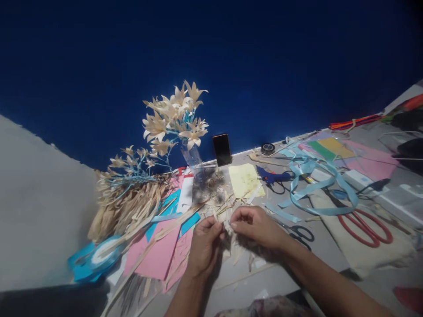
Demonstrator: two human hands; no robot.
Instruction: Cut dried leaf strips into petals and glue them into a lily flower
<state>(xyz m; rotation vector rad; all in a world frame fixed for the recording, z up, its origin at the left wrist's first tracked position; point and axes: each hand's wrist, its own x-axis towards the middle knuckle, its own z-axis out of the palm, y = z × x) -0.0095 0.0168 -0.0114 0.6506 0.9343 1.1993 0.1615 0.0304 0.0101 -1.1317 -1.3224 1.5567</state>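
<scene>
My left hand (207, 240) is closed in a pinch on a pale piece of dried husk (226, 217) above the table. Close beside it, the fingers of my right hand (256, 225) are pinched at the same piece's right side; their tips partly hide it. Below the hands lie loose husk scraps (236, 253). Black-handled scissors (302, 234) rest right of my right hand. Pink paper sheets (158, 251) lie to the left of my left hand, with long husk strips across them.
Cream husk flowers (176, 110) stand in a clear vase (192, 157) by the dark blue wall. A phone (221, 149) leans there. Nearby are a blue glue gun (274, 175), looped light-blue ribbon (343, 189), red-handled scissors (365, 229), a ribbon roll (115, 257) and bundled dried husks (125, 211).
</scene>
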